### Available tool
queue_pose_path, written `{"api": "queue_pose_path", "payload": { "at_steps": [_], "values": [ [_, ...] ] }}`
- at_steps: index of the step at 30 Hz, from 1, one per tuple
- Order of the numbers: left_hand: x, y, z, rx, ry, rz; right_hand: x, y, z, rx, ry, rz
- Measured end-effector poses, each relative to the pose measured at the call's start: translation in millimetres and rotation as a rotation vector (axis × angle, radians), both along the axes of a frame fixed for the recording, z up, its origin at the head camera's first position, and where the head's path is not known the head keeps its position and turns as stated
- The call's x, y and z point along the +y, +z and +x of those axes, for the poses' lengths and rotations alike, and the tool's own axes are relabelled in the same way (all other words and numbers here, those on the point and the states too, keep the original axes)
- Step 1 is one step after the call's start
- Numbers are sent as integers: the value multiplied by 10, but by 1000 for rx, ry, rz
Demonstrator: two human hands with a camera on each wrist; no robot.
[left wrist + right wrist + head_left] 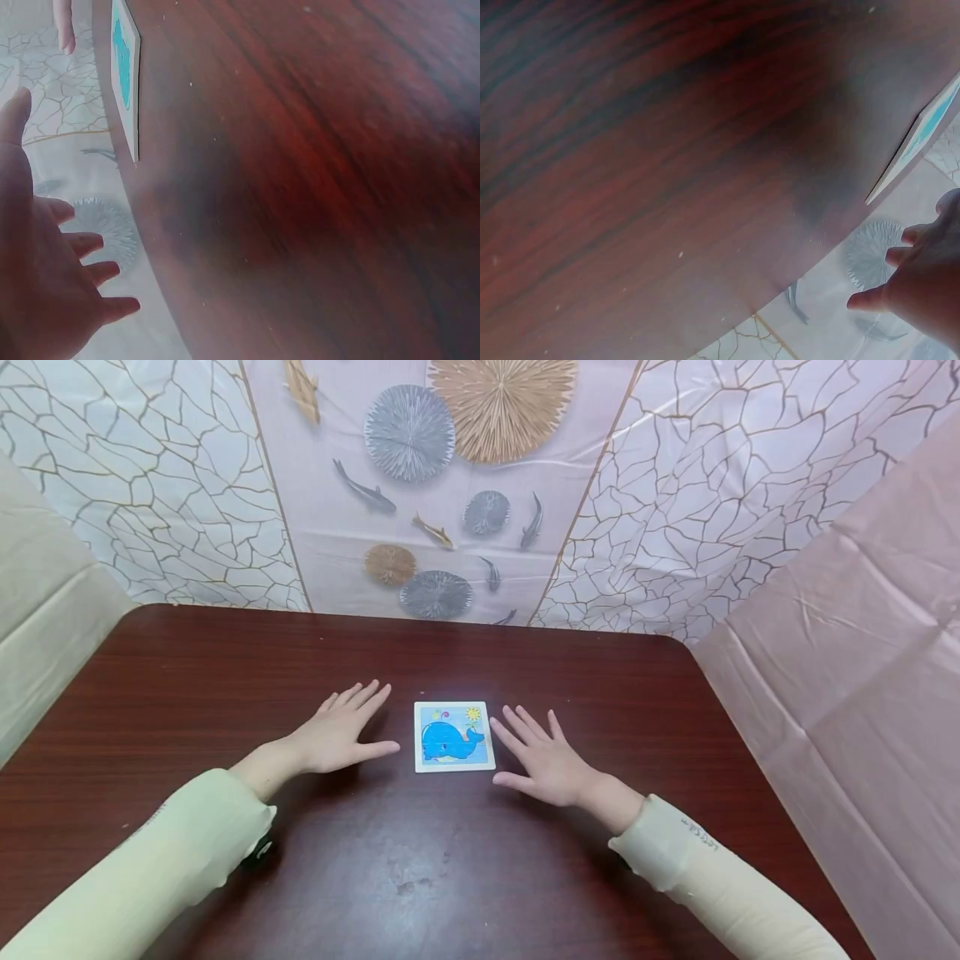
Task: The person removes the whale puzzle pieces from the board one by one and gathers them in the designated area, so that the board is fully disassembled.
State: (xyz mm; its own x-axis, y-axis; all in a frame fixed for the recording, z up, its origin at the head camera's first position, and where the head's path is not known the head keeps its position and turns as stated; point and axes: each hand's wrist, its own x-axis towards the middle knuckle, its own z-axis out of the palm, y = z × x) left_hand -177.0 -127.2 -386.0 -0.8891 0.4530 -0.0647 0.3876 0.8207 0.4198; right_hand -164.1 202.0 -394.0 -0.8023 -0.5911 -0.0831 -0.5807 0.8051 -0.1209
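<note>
A square picture puzzle (454, 737) with a pale border and a blue whale lies flat on the dark wooden table. To its left, my left hand (337, 732) is spread with straight fingers, held apart from the puzzle. On the other side my right hand (551, 760) has its fingers spread too, the fingertips close to the puzzle's right edge. Neither hand holds anything. In the left wrist view the puzzle (126, 71) appears edge-on beyond the left hand (45, 255). The right wrist view catches part of the puzzle (919, 139) above the right hand (922, 277).
The dark red-brown table (420, 868) has rounded far corners. Behind it hangs a patterned cloth (337, 552) with discs and fish. Pale cloth walls (847, 635) stand at both sides. Both forearms wear light sleeves (172, 835).
</note>
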Motion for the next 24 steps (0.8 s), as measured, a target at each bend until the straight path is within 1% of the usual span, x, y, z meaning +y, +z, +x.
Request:
{"api": "queue_pose_path", "payload": {
  "at_steps": [7, 12, 17, 24],
  "values": [
    [95, -27, -82, -38, -3, 83, -69, -40, 21, -43, 38, 16],
    [160, -41, -122, -67, 6, 116, -108, -71, 36, -71, 53, 36],
    [216, -65, -167, -112, 16, 152, -136, -90, 60, -99, 73, 50],
    [308, -113, -228, -155, -11, 207, -158, -125, 76, -116, 72, 107]
  ]
}}
